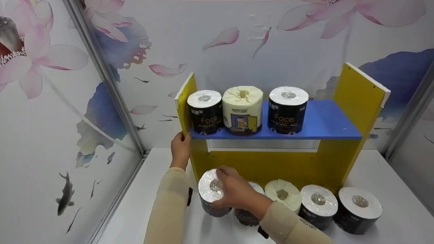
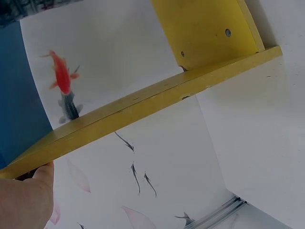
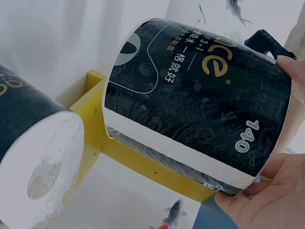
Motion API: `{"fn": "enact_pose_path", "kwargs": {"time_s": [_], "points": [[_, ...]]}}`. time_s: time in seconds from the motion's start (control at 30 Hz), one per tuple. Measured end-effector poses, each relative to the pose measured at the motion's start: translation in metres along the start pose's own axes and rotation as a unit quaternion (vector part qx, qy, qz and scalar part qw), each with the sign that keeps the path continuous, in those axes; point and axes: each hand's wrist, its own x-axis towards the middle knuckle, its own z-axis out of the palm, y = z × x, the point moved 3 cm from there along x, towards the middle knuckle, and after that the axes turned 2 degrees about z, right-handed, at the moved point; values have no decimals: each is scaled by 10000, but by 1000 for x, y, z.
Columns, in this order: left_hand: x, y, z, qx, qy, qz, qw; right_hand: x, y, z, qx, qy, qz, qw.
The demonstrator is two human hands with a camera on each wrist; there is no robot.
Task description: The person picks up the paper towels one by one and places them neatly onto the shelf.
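My right hand grips a black-wrapped toilet roll with a white top, in front of the shelf unit's lower left. In the right wrist view, that roll tilts between thumb and fingers. My left hand holds the yellow left side panel of the shelf, at the height of the blue board. The left wrist view shows only part of this hand against the panel's edge. On the board stand a black roll, a cream roll beside it, and another black roll across a gap.
Along the front of the unit on the white table stand a black roll partly hidden by my right hand, a cream roll, and two more black rolls. Flower-printed walls enclose the table.
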Motion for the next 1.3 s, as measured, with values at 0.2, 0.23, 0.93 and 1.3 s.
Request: {"fn": "enact_pose_path", "kwargs": {"time_s": [0.2, 0.23, 0.93, 1.3], "points": [[0, 0, -1, -76, -66, -33, 9999, -5, 2, -10, 33, 9, 77, 10000], [0, 0, 0, -90, -70, -32, 9999, -5, 2, -11, 16, 15, 70, 10000], [1, 0, 0, -70, -206, -106, 9997, -19, 11, -38, 174, 67, 250, 9995], [1, -1, 0, 48, -188, -123, 9997, -32, 15, -59, -119, 186, 355, 9991]]}}
